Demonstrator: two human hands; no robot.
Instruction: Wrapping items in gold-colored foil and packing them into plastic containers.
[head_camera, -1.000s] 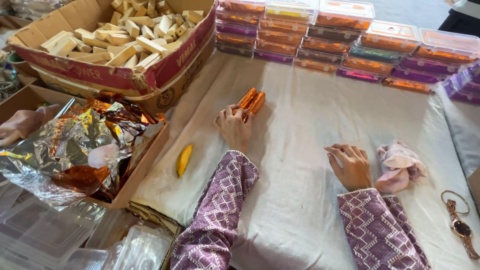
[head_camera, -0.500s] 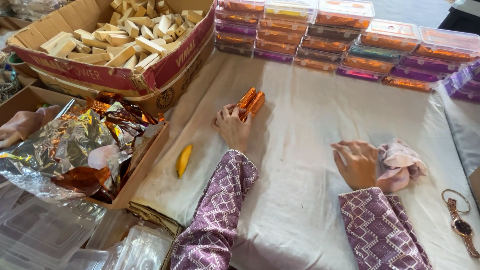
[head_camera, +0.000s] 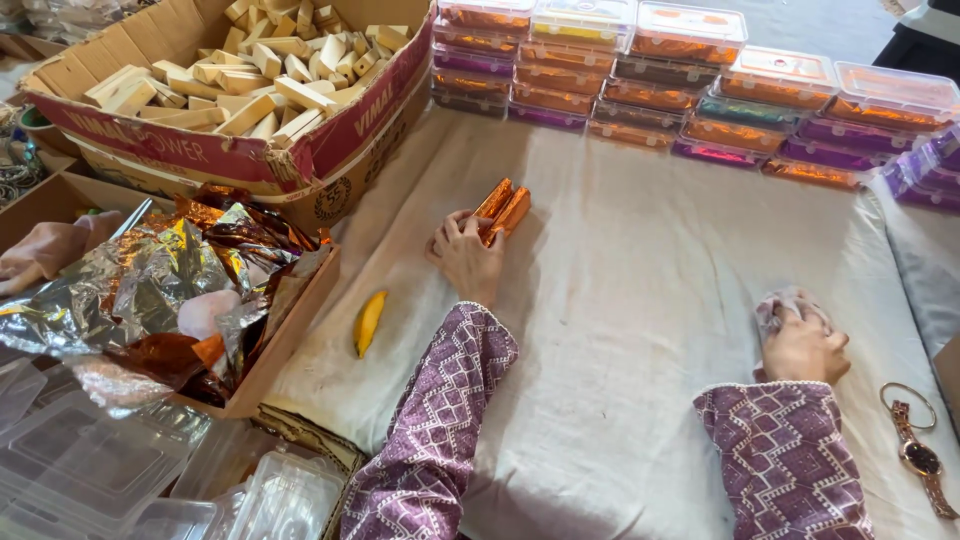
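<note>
The left hand (head_camera: 468, 255) keeps its place on the white cloth (head_camera: 640, 300), fingers curled around the orange foil bars (head_camera: 503, 208) near the cardboard box (head_camera: 230, 160). The right hand (head_camera: 803, 345) has moved to the right and now lies on the crumpled glove (head_camera: 790, 303), fingers closing on it. A watch (head_camera: 918, 455) lies beside.

A white cloth (head_camera: 640, 300) covers the work surface. Beyond its far edge: stacked lidded plastic boxes (head_camera: 700, 80). Left of the cloth: cardboard box of wooden blocks (head_camera: 230, 90), foil-sheet box (head_camera: 150, 300). On its right edge: wristwatch (head_camera: 918, 455).
</note>
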